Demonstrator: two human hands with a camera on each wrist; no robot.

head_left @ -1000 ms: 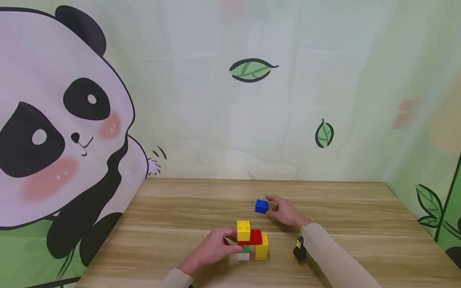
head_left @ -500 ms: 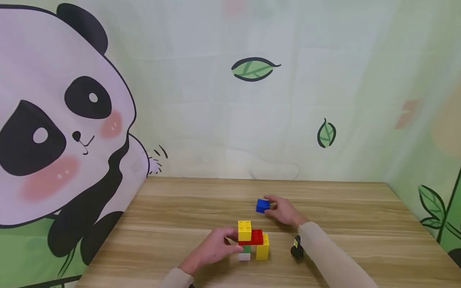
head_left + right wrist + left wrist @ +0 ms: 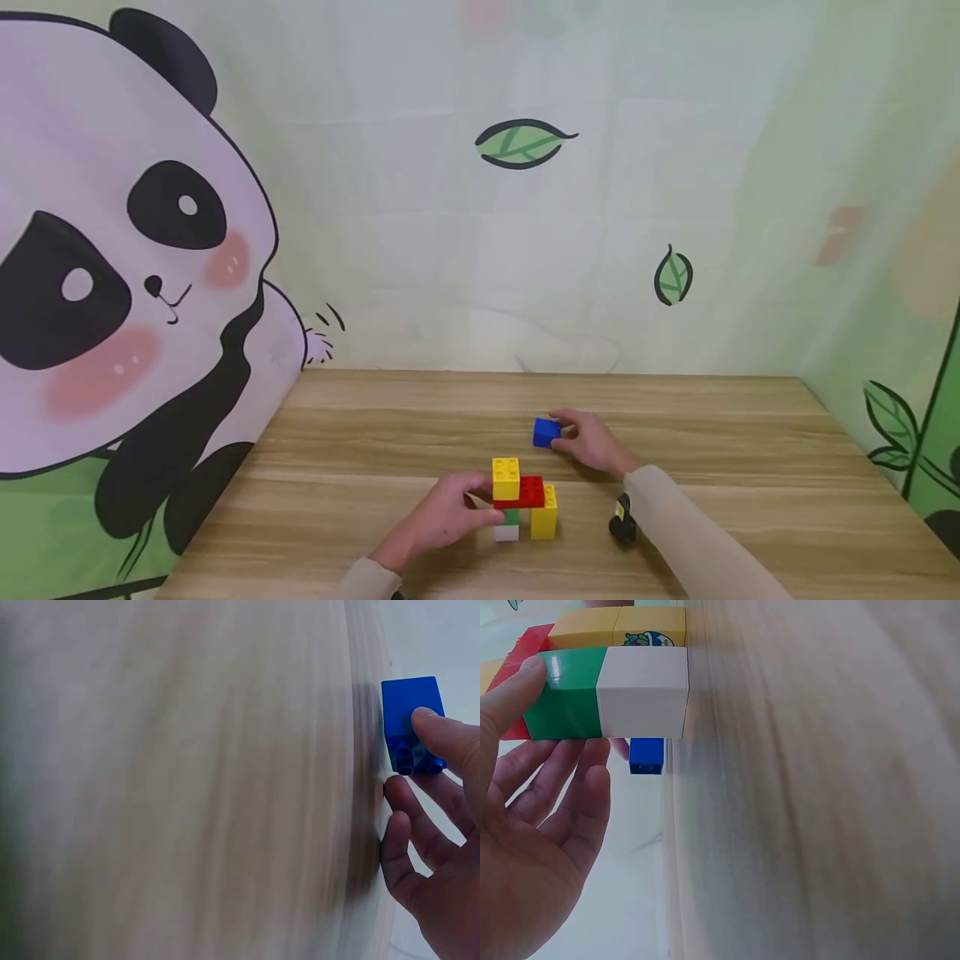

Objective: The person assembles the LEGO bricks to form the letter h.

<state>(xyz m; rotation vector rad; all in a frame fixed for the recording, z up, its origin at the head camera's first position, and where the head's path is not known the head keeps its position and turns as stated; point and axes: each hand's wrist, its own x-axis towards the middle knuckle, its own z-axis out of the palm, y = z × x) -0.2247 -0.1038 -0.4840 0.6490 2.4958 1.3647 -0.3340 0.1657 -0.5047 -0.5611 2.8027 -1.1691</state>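
A small toy-brick structure stands on the table in the head view. A green brick (image 3: 570, 697) on a white brick (image 3: 643, 694) makes one leg, two stacked yellow bricks (image 3: 543, 515) the other. Across them lies a red brick (image 3: 532, 492), topped by another yellow brick (image 3: 506, 478). My left hand (image 3: 447, 510) holds the structure at the green brick, thumb on its near face, fingers behind. Farther back, my right hand (image 3: 594, 442) pinches a blue brick (image 3: 545, 432). In the right wrist view its studs point toward the palm; the thumb covers part of one face.
The wooden table (image 3: 360, 425) reaches back to a cloth backdrop (image 3: 420, 250) with a panda and leaves printed on it. A small black object with a yellow patch (image 3: 622, 521) is beside the right sleeve (image 3: 690, 533).
My right hand has edged left onto the blue brick, and its fingertips now overlap it more. The left hand and the structure keep their place; the head view shifts slightly.
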